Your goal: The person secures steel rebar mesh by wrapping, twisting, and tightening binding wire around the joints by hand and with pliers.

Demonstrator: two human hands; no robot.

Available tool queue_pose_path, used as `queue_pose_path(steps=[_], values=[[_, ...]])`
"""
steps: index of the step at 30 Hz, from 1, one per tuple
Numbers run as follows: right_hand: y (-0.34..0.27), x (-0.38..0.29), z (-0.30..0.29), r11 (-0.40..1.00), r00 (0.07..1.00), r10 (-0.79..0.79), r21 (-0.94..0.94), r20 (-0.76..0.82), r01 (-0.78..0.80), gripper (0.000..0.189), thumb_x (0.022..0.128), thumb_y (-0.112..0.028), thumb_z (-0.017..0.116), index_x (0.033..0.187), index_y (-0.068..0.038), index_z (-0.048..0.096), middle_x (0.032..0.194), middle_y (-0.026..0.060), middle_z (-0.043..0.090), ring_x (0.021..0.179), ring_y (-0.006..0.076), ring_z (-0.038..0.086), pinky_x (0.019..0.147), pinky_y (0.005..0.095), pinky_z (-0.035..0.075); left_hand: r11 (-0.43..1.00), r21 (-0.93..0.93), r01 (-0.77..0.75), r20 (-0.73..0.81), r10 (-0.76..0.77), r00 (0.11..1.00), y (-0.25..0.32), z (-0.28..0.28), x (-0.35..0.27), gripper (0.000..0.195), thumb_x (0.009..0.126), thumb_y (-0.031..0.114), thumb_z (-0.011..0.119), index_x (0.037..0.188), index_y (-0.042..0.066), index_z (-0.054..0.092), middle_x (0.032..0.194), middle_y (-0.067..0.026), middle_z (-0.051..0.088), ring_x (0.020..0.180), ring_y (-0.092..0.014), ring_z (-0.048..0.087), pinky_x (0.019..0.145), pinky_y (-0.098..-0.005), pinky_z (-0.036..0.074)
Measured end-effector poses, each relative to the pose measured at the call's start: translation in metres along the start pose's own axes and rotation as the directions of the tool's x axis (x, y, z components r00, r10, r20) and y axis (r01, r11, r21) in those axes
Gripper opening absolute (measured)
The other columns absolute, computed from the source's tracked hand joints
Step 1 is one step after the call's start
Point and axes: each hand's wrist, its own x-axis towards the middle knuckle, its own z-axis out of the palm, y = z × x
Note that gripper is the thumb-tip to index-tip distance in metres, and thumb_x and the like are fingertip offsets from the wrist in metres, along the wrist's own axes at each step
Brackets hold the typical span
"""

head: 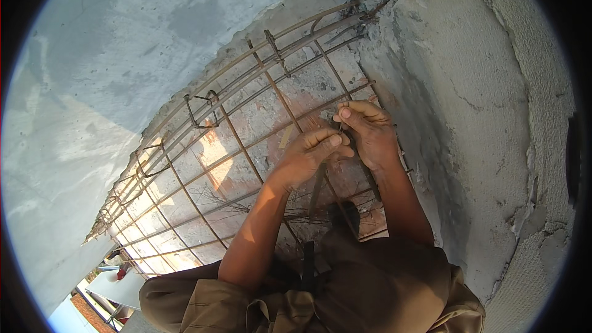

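My left hand (317,149) pinches a thin tie wire (341,126) between thumb and fingers. Just to its upper right, my right hand (369,126) grips the same wire near its upper end. Both hands are over the rusty rebar grid (280,93), close to a bar crossing. Beneath them shows a hand tool with two long dark handles (317,188), probably pincers; its head is mostly covered by my hands. Farther down, a loose bundle of thin wires (296,215) lies across the bars.
Several stirrups (201,110) surround the thicker bars along a broken concrete edge (222,55). A smooth concrete face (106,55) rises on the left, a rough plastered wall (467,78) on the right. My bent knees (384,282) are close below. Daylight shows at the lower left beyond the bars.
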Motion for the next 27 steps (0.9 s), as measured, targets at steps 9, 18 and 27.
queue_pose_path(steps=[9,18,27], values=[[-0.019,0.002,-0.01,0.933,0.975,0.002,-0.351,0.222,0.078,0.023,0.086,-0.009,0.066,0.107,0.001,0.066,0.09,0.0073,0.067,0.08,0.0095,0.06,0.069,0.0214,0.049,0.971,0.237,0.028,0.048,-0.04,0.998,0.012,-0.006,0.001,0.031,0.097,0.03,0.051,0.096,0.002,0.064,0.066,-0.0015,0.054,0.06,-0.008,0.048,0.056,-0.022,0.04],[-0.019,0.003,-0.014,0.818,0.958,-0.101,-0.526,0.268,0.234,0.023,0.086,-0.01,0.066,0.107,-0.002,0.067,0.095,0.0086,0.068,0.083,0.0108,0.062,0.073,0.0246,0.05,0.982,0.178,0.065,-0.045,-0.058,0.997,0.019,-0.002,-0.001,0.029,0.096,0.029,0.054,0.103,0.003,0.065,0.071,-0.0024,0.059,0.061,-0.007,0.049,0.053,-0.0207,0.04],[-0.02,0.001,-0.013,0.692,0.923,-0.182,-0.623,0.34,0.366,0.022,0.087,-0.003,0.061,0.109,0.0,0.065,0.096,0.0101,0.068,0.086,0.0124,0.062,0.077,0.0264,0.05,0.969,0.232,0.089,-0.132,-0.06,0.99,0.027,0.003,0.0,0.026,0.093,0.029,0.059,0.1,0.005,0.068,0.073,-0.0013,0.06,0.061,-0.006,0.049,0.053,-0.0193,0.04]])
